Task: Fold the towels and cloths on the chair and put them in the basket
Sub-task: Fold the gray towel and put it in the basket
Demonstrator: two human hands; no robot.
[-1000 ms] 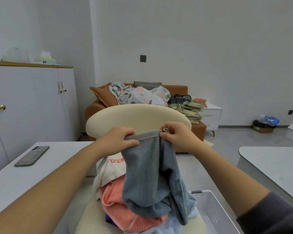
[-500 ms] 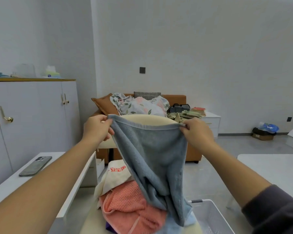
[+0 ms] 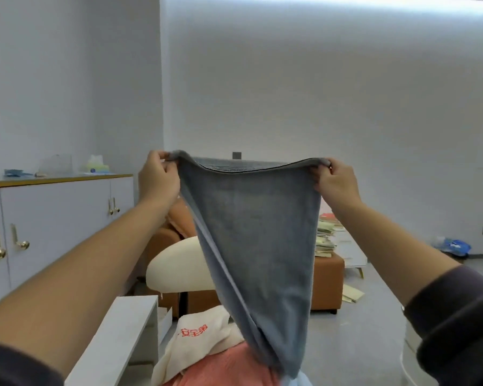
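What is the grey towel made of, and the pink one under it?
The grey towel looks like soft terry, cotton or microfibre: matte, fuzzy nap, ribbed band along its top edge. The pink cloth seems a matte, nubby knit or waffle weave; too blurred to be sure.

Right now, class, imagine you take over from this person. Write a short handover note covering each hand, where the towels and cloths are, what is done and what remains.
The left hand pinches one top corner of the grey towel; the right hand pinches the other.
The towel hangs spread between them, its lower end bunched over the pile.
On the chair: cream cloth with red print and pink towel, both unfolded.
Done: grey towel lifted and spread.
Left: fold it, fold the rest, put everything in the basket, which is not clearly in view.
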